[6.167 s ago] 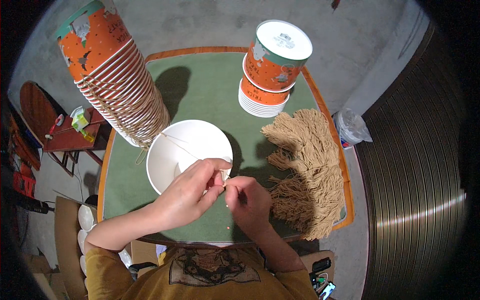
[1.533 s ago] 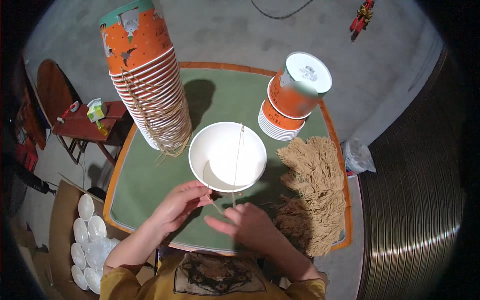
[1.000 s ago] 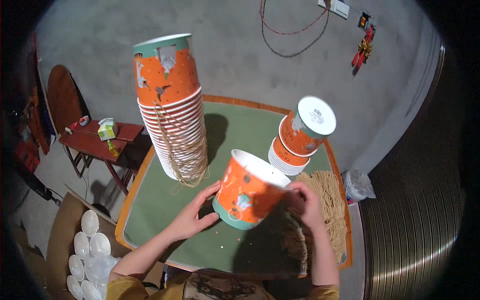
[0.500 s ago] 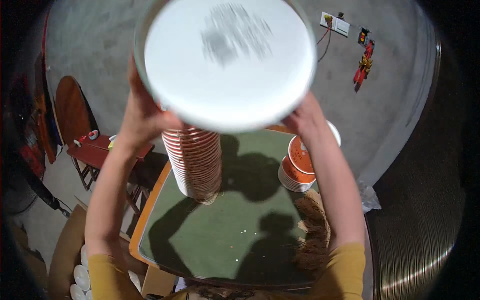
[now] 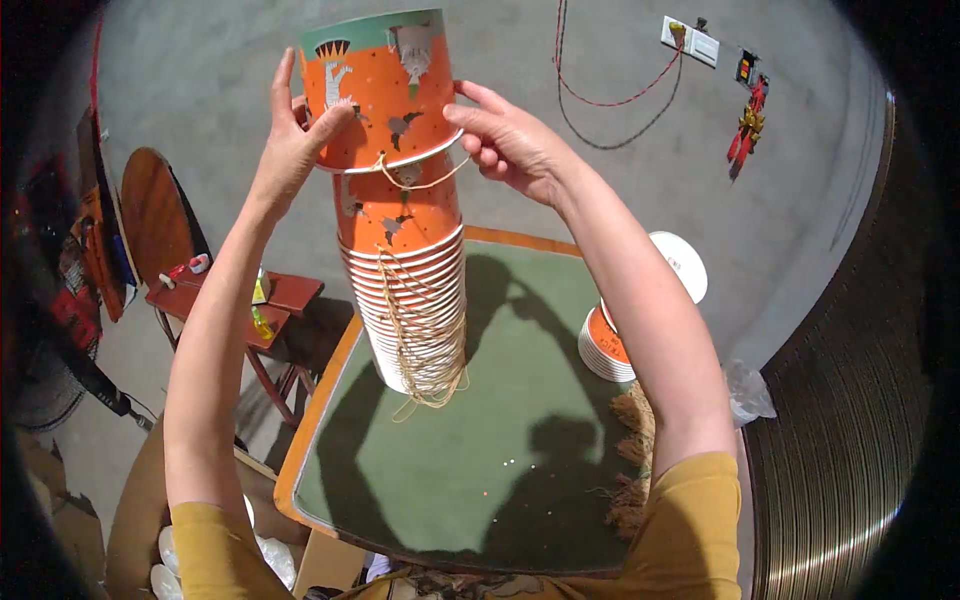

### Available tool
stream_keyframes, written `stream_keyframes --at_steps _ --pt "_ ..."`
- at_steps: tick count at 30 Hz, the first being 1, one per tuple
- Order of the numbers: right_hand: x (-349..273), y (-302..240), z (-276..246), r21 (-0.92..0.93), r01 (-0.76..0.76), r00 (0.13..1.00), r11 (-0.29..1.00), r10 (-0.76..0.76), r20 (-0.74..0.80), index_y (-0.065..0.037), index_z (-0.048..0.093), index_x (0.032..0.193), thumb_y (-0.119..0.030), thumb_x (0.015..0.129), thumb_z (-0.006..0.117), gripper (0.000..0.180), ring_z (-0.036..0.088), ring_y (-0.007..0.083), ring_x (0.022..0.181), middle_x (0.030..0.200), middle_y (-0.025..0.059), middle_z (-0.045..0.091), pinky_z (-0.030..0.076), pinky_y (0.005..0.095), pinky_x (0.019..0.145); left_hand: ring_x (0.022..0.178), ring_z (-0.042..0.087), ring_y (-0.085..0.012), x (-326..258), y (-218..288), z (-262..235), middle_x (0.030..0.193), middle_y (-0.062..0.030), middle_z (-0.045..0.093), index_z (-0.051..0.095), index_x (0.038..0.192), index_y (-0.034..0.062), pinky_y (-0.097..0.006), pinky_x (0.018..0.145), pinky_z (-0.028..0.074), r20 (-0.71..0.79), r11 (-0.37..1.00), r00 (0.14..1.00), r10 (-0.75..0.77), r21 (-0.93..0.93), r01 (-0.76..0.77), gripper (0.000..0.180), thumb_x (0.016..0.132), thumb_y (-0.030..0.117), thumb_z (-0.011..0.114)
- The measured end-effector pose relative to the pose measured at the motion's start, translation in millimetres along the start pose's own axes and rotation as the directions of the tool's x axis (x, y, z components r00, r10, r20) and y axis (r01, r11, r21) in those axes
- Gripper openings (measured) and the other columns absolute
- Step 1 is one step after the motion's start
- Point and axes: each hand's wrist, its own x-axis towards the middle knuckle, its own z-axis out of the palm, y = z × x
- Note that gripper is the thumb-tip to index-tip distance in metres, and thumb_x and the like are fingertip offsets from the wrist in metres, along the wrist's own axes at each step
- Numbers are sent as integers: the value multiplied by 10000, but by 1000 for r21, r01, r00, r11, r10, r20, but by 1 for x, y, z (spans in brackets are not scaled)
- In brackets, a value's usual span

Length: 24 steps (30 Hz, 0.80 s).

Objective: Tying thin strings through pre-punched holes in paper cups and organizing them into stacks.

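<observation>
An orange paper bucket (image 5: 382, 95) with a teal band is upside down over the top of a tall stack of matching paper buckets (image 5: 400, 212). My left hand (image 5: 285, 155) grips its left side, the thumb across the front and the fingers around the edge. My right hand (image 5: 520, 145) holds the right side near the rim, thumb and forefinger at the wall and the other fingers curled. A twine handle (image 5: 425, 187) hangs in a loop from its white rim. Many white rims of the stack show below, with tangled twine loops (image 5: 430, 370) down the front.
The stack stands on a green-topped table (image 5: 480, 430) with an orange edge. At right are a shorter bucket stack (image 5: 605, 350), a white disc (image 5: 680, 265) and brown fibrous bundles (image 5: 630, 460). A red bench (image 5: 290, 290) stands left; a box of white pieces (image 5: 170, 545) is lower left.
The bucket, earlier raised with its white round end facing me, is now upside down on the stack's top. Both hands have shifted with it and still hold its sides.
</observation>
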Motion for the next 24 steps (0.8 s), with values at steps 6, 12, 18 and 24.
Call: stream_keyframes --at_steps 6,12,18,24 --pt "-7 16 3 -92 -46 998 995 50 37 -136 223 1472 -258 890 638 726 411 4 469 622 -59 500 299 148 396 1115 534 -263 -11 -28 1 1269 -197 473 25 1503 219 -403 951 434 68 993 996 -60 -99 67 989 807 425 697" --pt "-18 33 4 -84 -82 996 993 85 38 -153 233 1468 -233 898 627 697 438 10 466 628 -40 530 315 153 379 1144 523 -263 -24 -41 5 1293 -197 483 65 1492 219 -417 983 408 94 980 984 -155 -111 165 934 816 425 676" --pt "-32 54 5 -134 -143 988 981 150 41 -142 209 1477 -246 904 605 704 463 25 481 643 -26 556 340 170 398 970 513 -170 -39 -51 7 1177 -115 531 103 1482 200 -327 828 414 144 981 976 -166 -80 179 956 790 567 652" --pt "-42 70 -3 -120 -166 982 979 175 69 -155 149 1488 -206 892 617 759 536 55 511 701 27 631 404 180 415 1200 482 -247 -52 -64 16 1352 -156 460 101 1487 178 -406 1014 374 180 968 966 -188 -133 213 986 784 616 636"
